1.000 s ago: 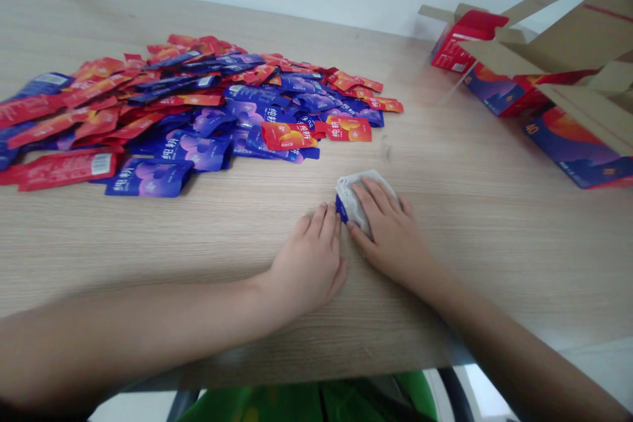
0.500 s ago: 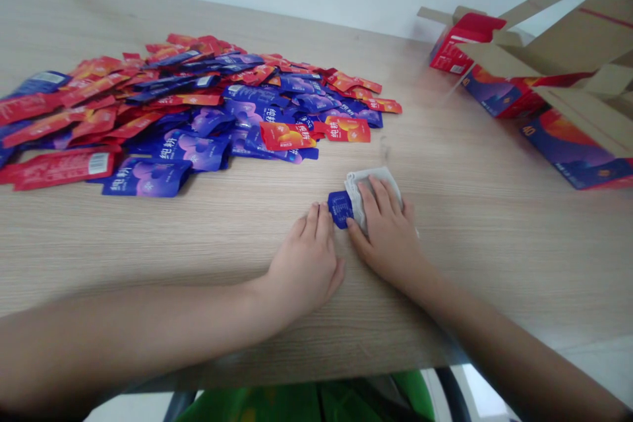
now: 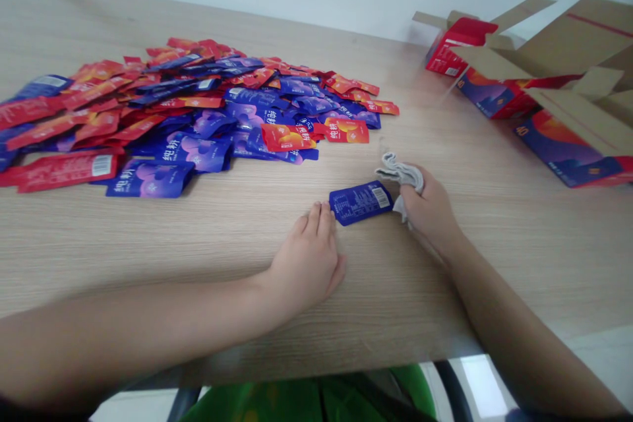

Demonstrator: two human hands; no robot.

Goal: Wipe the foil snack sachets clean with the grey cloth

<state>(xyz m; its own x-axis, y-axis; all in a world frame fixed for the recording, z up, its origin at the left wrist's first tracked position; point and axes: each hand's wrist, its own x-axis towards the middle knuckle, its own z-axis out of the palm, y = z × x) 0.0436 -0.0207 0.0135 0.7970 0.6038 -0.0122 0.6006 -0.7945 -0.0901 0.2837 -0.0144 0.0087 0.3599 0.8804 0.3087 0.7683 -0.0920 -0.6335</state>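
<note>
A single blue pouch [image 3: 361,203] lies on the table, back side up with its barcode at the right end. My left hand [image 3: 311,257] rests on the table at the pouch's left end, fingers straight and side by side, fingertips against its edge, thumb apart. Just right of the pouch, my right hand [image 3: 431,211] is closed around a bunched grey-white cloth [image 3: 403,175]. Part of the cloth sticks out past the thumb; the other fingers are mostly hidden.
A wide heap of red and blue pouches [image 3: 198,105] covers the back left of the wooden table [image 3: 198,231]. Several open cartons stand at the back right, among them a red box [image 3: 448,56] and a blue-and-red one [image 3: 564,148], flaps spread outward.
My right hand has slid the cloth off the pouch to the right and gathered it up, baring the pouch's printed back. My left hand has stayed in place.
</note>
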